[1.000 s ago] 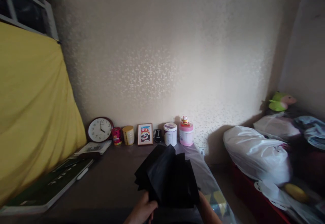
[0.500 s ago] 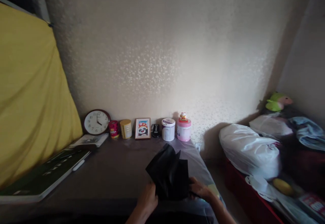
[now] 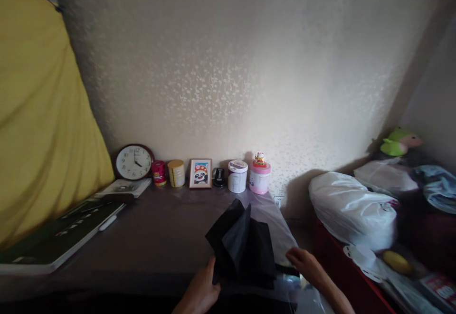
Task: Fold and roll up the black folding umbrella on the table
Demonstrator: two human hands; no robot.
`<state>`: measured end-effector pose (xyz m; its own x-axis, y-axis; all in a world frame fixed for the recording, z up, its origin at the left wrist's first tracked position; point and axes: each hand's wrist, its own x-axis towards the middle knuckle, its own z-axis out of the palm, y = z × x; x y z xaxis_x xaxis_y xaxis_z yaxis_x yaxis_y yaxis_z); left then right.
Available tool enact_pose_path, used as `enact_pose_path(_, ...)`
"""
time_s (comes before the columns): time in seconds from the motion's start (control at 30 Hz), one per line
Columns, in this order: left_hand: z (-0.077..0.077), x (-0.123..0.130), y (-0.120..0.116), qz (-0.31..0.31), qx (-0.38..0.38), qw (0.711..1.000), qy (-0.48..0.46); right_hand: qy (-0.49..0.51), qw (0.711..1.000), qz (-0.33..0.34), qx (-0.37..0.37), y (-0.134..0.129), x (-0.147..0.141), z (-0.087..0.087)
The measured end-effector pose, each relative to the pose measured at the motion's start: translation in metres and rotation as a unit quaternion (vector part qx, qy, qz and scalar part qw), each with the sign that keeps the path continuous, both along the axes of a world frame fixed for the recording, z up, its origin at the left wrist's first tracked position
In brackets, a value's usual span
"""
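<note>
A loose black umbrella [image 3: 242,247] hangs in folds over the front of the table, its panels fanned upward. My left hand [image 3: 204,283] is closed on its left end, where a bit of black shows past the fingers. From the umbrella's right side a thin black strip runs to my right hand [image 3: 306,262]. The fingers of that hand are curled, and the strip passes under them; the exact grip is partly hidden.
Along the wall stand a clock [image 3: 134,162], a red can [image 3: 158,173], a yellow-lidded can [image 3: 176,174], a panda picture frame [image 3: 200,174] and two tubs [image 3: 237,177]. A green board [image 3: 67,233] lies left. White bags [image 3: 352,207] lie right, beyond the table edge.
My right hand has moved right, away from the umbrella's folds, and the black strip between them now shows longer. The folds have spread wider. The view has shifted slightly.
</note>
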<state>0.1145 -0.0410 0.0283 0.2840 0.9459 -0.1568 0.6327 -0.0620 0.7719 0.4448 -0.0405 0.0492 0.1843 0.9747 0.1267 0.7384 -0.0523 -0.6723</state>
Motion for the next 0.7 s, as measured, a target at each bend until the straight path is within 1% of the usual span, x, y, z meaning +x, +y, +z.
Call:
enact_pose_path(0.07, 0.003, 0.003, -0.002, -0.01, 0.031, 0.998, 0.058, -0.039, 0.994, 0.006, 0.099, 0.01, -0.01, 0.023)
enact_pose_path(0.1, 0.004, 0.005, -0.003, -0.015, 0.036, 0.996, 0.082, -0.046, 0.989, 0.028, 0.137, 0.015, -0.019, 0.035)
enact_pose_path(0.2, 0.01, 0.006, -0.004, -0.022, 0.041, 0.99, 0.134, -0.087, 0.965, 0.128, 0.21, 0.028, -0.054, 0.069)
enact_pose_path(0.27, 0.012, 0.007, -0.003, -0.018, 0.055, 0.985, 0.16, -0.13, 0.946, 0.186, 0.233, 0.037, -0.077, 0.083)
enact_pose_path(0.3, 0.012, 0.007, -0.003, -0.015, 0.06, 0.982, 0.177, -0.154, 0.937, 0.211, 0.231, 0.041, -0.087, 0.086)
enact_pose_path(0.37, 0.01, 0.009, 0.0, -0.009, 0.068, 0.973, 0.22, -0.199, 0.928, 0.234, 0.209, 0.049, -0.101, 0.087)
enact_pose_path(0.5, 0.002, 0.016, 0.003, -0.001, 0.074, 0.955, 0.286, -0.27, 0.92, 0.258, 0.116, 0.06, -0.111, 0.082)
enact_pose_path(0.6, -0.002, 0.018, 0.003, -0.005, 0.067, 0.958, 0.28, -0.296, 0.913, 0.273, 0.066, 0.062, -0.111, 0.08)
enact_pose_path(0.7, 0.002, 0.016, 0.001, -0.024, 0.06, 0.965, 0.252, -0.308, 0.918, 0.245, 0.043, 0.063, -0.111, 0.08)
